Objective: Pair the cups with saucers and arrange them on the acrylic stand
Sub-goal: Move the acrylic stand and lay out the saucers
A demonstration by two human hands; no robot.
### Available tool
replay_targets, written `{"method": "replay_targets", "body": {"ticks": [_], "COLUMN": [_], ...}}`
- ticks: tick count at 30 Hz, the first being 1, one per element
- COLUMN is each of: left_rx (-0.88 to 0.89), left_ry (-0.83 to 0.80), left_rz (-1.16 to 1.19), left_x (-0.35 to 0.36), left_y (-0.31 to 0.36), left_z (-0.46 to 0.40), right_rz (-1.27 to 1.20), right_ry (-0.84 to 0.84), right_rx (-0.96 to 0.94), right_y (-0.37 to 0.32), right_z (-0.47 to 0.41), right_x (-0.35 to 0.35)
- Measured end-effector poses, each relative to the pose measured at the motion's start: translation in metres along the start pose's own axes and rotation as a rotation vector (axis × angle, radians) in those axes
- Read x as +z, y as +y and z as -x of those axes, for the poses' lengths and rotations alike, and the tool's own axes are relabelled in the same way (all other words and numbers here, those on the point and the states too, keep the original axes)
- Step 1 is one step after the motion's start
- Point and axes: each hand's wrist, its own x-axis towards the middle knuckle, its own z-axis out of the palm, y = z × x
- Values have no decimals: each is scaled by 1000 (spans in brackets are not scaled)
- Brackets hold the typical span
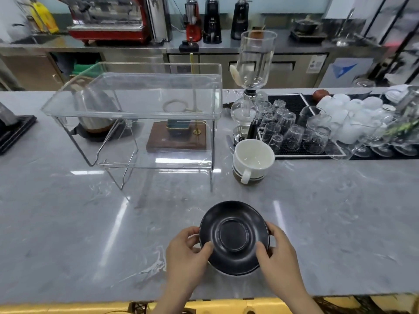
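Both hands (fingers (205, 247) curled) grip black saucer (234, 238).

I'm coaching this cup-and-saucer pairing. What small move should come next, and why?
Probably set the black saucer flat on the counter. Both hands, left and right, grip its rim, and the stacked cups stand unpaired beside the bare acrylic stand.

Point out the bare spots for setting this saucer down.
Both tiers of the acrylic stand are bare. The grey counter is free left of the black saucer and ahead of it, up to the stand's legs. Crowded: the glasses on the black mat behind the stacked cups.
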Motion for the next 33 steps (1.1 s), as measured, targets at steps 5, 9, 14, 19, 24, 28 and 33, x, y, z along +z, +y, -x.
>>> {"method": "replay_targets", "body": {"ticks": [5, 9, 14, 19, 24, 28, 33], "left_rx": [-18, 10, 23, 37, 87, 77, 79], "left_ry": [-32, -41, -47, -28, -36, -53, -45], "left_rz": [-15, -54, -132, -236, -358, -364, -340], "left_x": [11, 17, 18, 12, 10, 12, 14], "left_y": [-4, -5, -6, -5, 1, 0, -4], "left_z": [-3, -5, -10, -16, -21, -24, -23], "right_rz": [33, 35, 62, 103, 136, 137, 101], "right_ry": [11, 4, -24, -16, 81, 95, 116], "right_rx": [27, 35, 23, 16, -2, -6, 20], "right_y": [8, 10, 11, 12, 10, 7, 7], "right_z": [-5, -9, -17, -21, -24, -24, -24], "right_x": [-7, -13, -19, -26, -30, -31, -28]}}
